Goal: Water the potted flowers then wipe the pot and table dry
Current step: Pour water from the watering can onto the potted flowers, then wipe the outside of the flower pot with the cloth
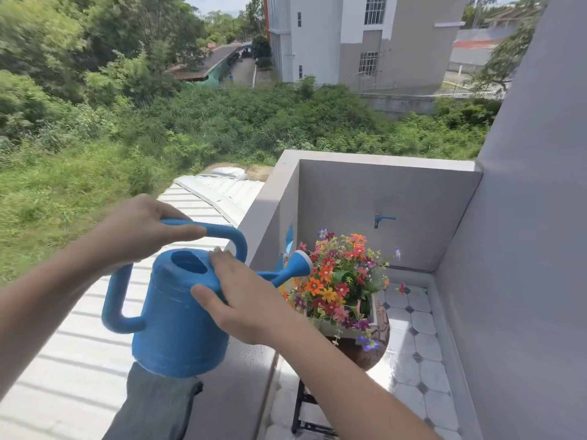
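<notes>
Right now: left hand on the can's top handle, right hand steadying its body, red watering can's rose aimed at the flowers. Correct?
One error: the watering can is blue, not red, per the head view. The rest holds: left hand on the top handle, right hand steadying its body, rose aimed at the flowers.

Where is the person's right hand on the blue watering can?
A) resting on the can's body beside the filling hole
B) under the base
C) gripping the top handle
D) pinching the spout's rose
A: the right hand lies flat on the watering can beside its filling hole, while the left hand holds the top handle.
</notes>
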Available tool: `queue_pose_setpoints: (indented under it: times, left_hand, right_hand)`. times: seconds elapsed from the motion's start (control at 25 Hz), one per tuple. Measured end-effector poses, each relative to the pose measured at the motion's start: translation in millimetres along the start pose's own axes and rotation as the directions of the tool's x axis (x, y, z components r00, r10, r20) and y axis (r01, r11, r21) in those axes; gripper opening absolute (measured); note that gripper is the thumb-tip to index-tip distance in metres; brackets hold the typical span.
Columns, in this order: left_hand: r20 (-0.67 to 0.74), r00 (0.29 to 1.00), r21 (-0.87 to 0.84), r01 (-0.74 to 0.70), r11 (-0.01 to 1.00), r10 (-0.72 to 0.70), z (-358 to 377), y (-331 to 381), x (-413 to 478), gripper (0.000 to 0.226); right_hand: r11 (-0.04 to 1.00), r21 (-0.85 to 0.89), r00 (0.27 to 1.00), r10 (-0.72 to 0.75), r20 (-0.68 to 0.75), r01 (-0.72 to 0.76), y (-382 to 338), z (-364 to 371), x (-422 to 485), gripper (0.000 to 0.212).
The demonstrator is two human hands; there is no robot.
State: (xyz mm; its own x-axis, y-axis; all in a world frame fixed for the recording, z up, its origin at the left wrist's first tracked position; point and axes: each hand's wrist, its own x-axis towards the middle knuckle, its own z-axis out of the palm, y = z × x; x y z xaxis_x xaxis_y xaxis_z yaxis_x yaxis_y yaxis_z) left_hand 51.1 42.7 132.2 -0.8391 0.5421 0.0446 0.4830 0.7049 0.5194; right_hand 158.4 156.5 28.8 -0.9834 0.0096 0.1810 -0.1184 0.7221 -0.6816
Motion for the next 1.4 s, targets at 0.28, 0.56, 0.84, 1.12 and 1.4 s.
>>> queue_pose_setpoints:
  times: [0.28, 0.56, 0.84, 1.12, 1.4]
  left_hand:
    - [-0.277, 0.956, -0.392, -0.025, 0.919, -0.092, 41, -43, -15, 0.020]
    - [-0.502, 0.820, -0.420, 0.049, 0.906, -0.277, 98, -82, 5, 0.021]
    - [-0.567, 0.714, -0.451, 0.148, 0.880, -0.411, 142, -113, 26, 0.026]
    - [-0.504, 0.693, -0.555, 0.198, 0.808, -0.516, 166, -112, 22, 0.021]
    - [-0.408, 0.752, -0.589, 0.216, 0.778, -0.517, 171, -106, 15, 0.017]
  right_hand:
    - [0.968, -0.251, 1.000, 0.030, 0.001, -0.029, 18, 9, 24, 0.064]
    - [0.967, -0.169, 0.981, 0.182, -0.073, -0.192, 53, 64, 76, 0.060]
    - [0.978, -0.122, 0.975, 0.184, 0.123, -0.169, 89, 93, 125, 0.056]
    - [0.990, -0.028, 0.973, 0.144, 0.181, -0.142, 114, 111, 131, 0.053]
    - [0.991, -0.108, 0.976, 0.103, 0.190, -0.083, 120, 109, 128, 0.053]
